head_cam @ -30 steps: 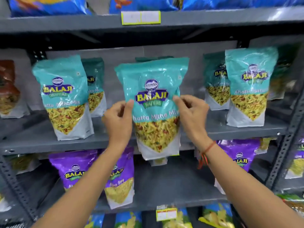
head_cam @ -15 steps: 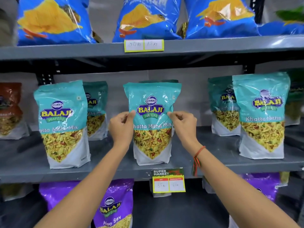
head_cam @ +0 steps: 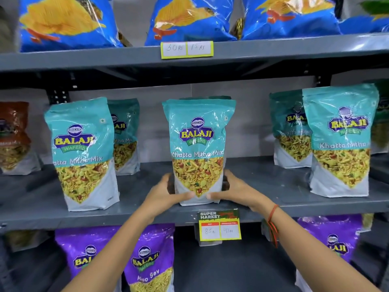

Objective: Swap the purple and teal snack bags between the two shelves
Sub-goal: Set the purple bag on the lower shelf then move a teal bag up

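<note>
A teal Khatta Mitha Mix bag [head_cam: 197,148] stands upright at the middle of the grey middle shelf [head_cam: 263,186]. My left hand [head_cam: 166,192] and my right hand [head_cam: 233,190] clasp its base from both sides. More teal bags stand on the same shelf: one at the left [head_cam: 82,150] with another behind it, and a pair at the right [head_cam: 339,142]. On the lower shelf stand purple bags: two at the left [head_cam: 151,260] and one at the right [head_cam: 332,239], partly hidden by my forearms.
Blue chip bags [head_cam: 189,17] fill the top shelf. A brown bag [head_cam: 12,135] stands at the far left of the middle shelf. Price tags [head_cam: 219,227] hang on the shelf edges. The lower shelf has a bare gap [head_cam: 231,268] in its middle.
The teal bag went from in front of the shelf edge back onto the middle shelf. Both hands slid down from its middle to its base. The view tilted upward.
</note>
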Tool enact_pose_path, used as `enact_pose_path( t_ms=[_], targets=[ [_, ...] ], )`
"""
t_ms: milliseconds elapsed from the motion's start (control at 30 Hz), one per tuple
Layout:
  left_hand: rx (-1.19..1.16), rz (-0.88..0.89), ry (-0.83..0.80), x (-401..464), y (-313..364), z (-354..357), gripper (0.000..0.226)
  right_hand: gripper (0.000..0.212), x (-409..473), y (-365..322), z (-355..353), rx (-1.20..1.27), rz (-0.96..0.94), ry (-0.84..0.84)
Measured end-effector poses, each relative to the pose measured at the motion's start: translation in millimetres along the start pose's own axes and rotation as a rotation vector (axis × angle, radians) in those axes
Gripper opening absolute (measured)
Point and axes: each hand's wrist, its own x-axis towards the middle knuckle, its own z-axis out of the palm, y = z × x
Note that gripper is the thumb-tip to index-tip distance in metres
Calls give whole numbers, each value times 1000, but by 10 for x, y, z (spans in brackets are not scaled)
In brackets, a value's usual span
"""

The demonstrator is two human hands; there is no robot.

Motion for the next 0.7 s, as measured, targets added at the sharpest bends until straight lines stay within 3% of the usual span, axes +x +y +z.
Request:
enact_pose_path(
  t_ms=[433, 700],
  targets=[
    [73, 10, -27, 105, 211, 241, 79, 83, -5, 88, -222, -50, -4, 44],
    [106, 8, -37, 141, 318, 366, 83, 85, 7, 167, -316, 25, 43, 41]
  ],
)
